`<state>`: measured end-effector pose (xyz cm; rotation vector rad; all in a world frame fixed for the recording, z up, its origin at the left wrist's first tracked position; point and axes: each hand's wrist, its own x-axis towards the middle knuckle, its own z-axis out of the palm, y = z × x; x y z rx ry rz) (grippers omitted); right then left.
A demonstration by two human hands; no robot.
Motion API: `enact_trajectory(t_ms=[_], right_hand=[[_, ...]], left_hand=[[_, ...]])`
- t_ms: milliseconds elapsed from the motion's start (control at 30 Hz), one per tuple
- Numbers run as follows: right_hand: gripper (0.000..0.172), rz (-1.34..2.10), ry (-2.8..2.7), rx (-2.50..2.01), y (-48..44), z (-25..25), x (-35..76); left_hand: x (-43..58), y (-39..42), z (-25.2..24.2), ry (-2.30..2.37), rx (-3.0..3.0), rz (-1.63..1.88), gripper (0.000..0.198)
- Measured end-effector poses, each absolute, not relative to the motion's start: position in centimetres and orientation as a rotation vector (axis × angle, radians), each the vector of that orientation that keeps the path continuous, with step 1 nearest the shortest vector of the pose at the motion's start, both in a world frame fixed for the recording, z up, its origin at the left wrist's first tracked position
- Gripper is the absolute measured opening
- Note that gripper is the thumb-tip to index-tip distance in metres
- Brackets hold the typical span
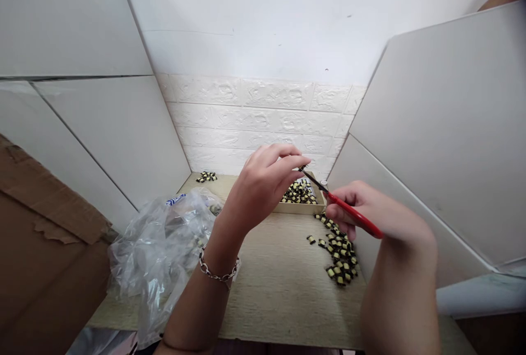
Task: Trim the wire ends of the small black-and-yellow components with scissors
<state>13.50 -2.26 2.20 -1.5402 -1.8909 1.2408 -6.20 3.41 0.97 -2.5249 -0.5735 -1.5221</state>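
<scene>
My left hand point(267, 177) is raised above the middle of the table, its thumb and fingers pinching a small black-and-yellow piece point(303, 167). In my right hand point(353, 204) is a pair of scissors point(355, 217) with red handles. The tips of its dark blades meet the piece at my left fingertips; whether they are parted I cannot make out. Behind and below the hands stands a shallow box point(298, 209) holding many similar black-and-yellow pieces point(302, 192). More of these pieces lie in a loose pile point(341, 259) on the table, under and in front of my right hand.
A crumpled clear plastic bag point(160, 245) covers the table's left side. A small cluster of pieces point(206, 177) sits at the back left. Brown cardboard point(49, 251) stands far left. White panels point(435, 136) and a brick-patterned wall point(258, 114) enclose the wooden table point(283, 284).
</scene>
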Motion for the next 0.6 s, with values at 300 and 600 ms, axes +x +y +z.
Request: enact_trajectory(t_ms=[300,600], right_hand=[[0.030,1.226,-1.916,-1.530,-2.23,1.96,13.65],[0.035,1.071,-1.982,-1.483,-2.64,2.18,13.56]], left_hand=[[-6.13,3.44,0.92,-0.569,-2.500,-1.556,0.018],[-5.89,3.82,0.73,-0.564,-2.378,-1.660,0.018]])
